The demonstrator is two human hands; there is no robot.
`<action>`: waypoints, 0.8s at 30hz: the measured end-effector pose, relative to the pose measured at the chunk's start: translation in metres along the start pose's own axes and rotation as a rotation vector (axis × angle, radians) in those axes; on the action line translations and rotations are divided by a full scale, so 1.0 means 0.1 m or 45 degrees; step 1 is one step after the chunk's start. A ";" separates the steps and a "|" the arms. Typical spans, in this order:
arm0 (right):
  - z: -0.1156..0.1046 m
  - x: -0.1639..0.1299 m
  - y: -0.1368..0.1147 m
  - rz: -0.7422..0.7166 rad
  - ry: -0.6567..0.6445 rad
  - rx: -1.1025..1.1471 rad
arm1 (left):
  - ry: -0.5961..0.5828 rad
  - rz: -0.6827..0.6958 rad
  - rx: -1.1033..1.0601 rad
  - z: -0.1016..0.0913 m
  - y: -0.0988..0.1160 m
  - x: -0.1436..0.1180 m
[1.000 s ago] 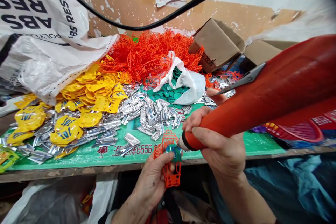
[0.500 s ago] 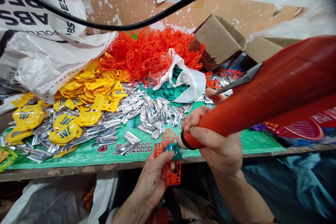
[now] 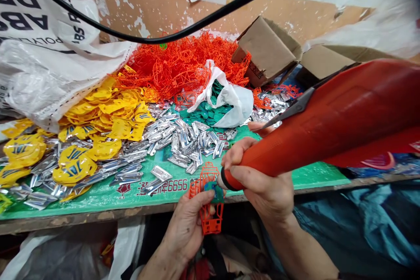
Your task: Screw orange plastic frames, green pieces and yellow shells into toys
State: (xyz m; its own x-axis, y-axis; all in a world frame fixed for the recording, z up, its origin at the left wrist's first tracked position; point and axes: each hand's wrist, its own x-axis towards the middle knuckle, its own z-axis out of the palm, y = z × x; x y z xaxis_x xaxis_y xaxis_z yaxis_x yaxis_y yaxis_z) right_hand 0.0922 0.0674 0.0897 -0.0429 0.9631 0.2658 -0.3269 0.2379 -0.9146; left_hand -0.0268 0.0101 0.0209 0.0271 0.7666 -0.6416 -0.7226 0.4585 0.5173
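Low in the middle, my left hand (image 3: 189, 216) is closed on an orange plastic frame (image 3: 211, 224) with openwork bars. A small green plastic part (image 3: 215, 193) sits against the frame under my left thumb. My right hand (image 3: 262, 186) wraps around the front of a thick red power tool (image 3: 328, 127), which looks like an electric screwdriver. Its pale tip (image 3: 222, 180) is at the green part; whether they touch is hard to tell. A grey metal blade (image 3: 297, 104) lies along the tool's upper side, and its other end is hidden.
Yellow plastic pieces (image 3: 105, 105) and silver foil-like strips (image 3: 173, 133) cover the left and middle of the table. Behind lie piled orange frames (image 3: 183, 63), a white bag (image 3: 241, 103) with green parts and a cardboard box (image 3: 267, 50). A black cable (image 3: 197, 28) hangs across the front.
The view has shifted slightly, and the table things appear further left. The tool and both hands have moved slightly left in view; both grips are kept.
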 end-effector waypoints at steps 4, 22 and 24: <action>0.00 0.00 0.04 -0.023 0.035 0.042 | 0.031 -0.024 -0.016 -0.02 0.00 0.01; -0.10 0.00 -0.30 -0.090 -0.026 0.274 | -0.080 0.041 -0.060 0.01 0.06 -0.04; -0.11 -0.03 -0.25 -0.073 -0.034 0.257 | -0.100 0.025 -0.054 0.01 0.05 -0.03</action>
State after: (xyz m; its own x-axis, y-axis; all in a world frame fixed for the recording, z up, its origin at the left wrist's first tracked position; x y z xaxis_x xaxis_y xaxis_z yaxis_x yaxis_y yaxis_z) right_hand 0.1106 0.0597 0.1089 -0.0430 0.9443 0.3262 -0.5122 0.2594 -0.8187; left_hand -0.0297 0.0107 0.0258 0.0654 0.8090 -0.5842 -0.7523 0.4246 0.5038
